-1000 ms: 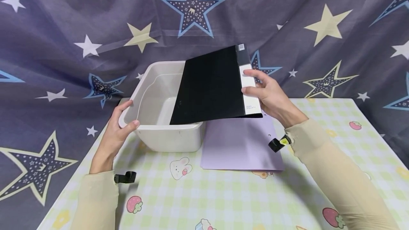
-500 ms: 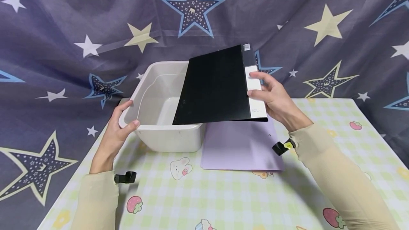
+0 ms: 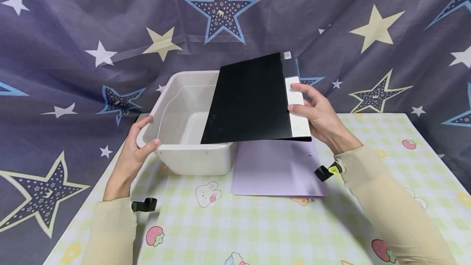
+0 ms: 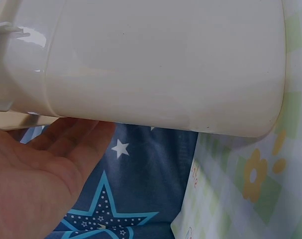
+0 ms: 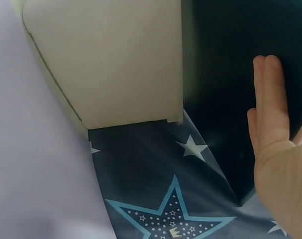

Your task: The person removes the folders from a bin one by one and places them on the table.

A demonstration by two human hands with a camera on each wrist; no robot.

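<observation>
A white plastic tub stands on the table at left of centre. My left hand grips its front left corner, thumb over the rim and fingers along the side; the left wrist view shows these fingers against the tub wall. A black file folder with a white spine label lies tilted across the tub's right part, spine end raised. My right hand holds that spine, with thumb and index finger on the label. Other fingers lie along the folder's dark underside in the right wrist view.
Flat on the table right of the tub are light purple sheets or folders, partly covered by the black folder. A green checked cloth covers the table. Behind it hangs a dark curtain with stars.
My right hand has drawn the black folder a little to the right, uncovering more of the tub's inside. The left hand and the tub have stayed in place.
</observation>
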